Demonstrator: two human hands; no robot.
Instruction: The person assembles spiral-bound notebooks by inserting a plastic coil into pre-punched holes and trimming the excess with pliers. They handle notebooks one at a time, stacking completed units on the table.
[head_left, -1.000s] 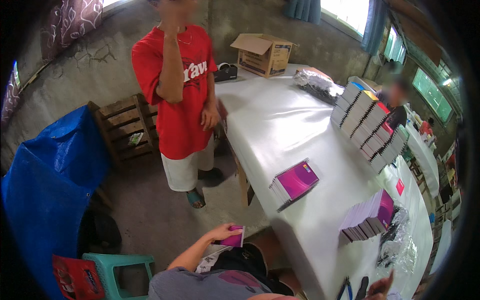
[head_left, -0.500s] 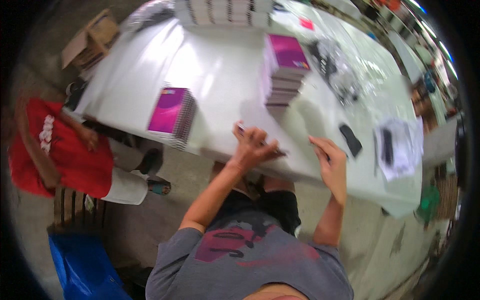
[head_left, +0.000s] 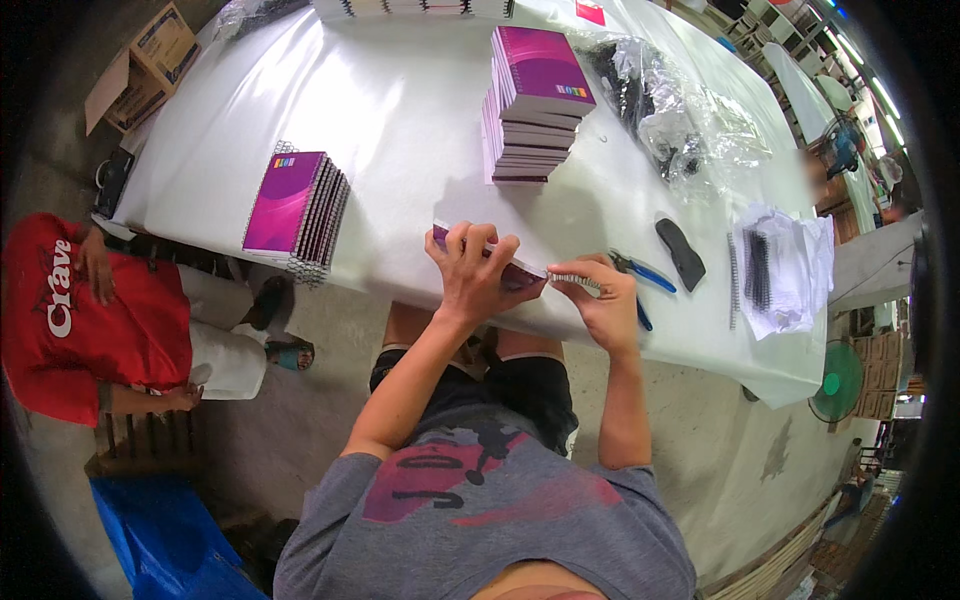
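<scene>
My left hand [head_left: 468, 275] is closed around a purple notebook [head_left: 523, 279], held tilted up at the table's near edge, its fingers over the cover. Against the notebook's right end, my right hand [head_left: 608, 310] pinches a wire binding coil [head_left: 577, 281] between thumb and forefinger. Blue-handled pliers [head_left: 652, 276] lie just beyond the right hand, partly hidden by it. Farther off stands a tall stack of purple notebooks [head_left: 540, 70], with no coils showing on their visible edges. To the left sits a stack of coil-bound purple notebooks [head_left: 287, 205].
A curved black object [head_left: 681, 254] lies right of the pliers. Crumpled white paper [head_left: 805, 265] with dark coils [head_left: 759, 270] is at the table's right. Clear plastic wrap [head_left: 680, 130] spreads behind. A person in a red shirt [head_left: 110, 320] sits at the left.
My right hand has come left to the notebook's end and now pinches the coil there. The notebook shows more plainly in my left hand. The pliers have come into sight.
</scene>
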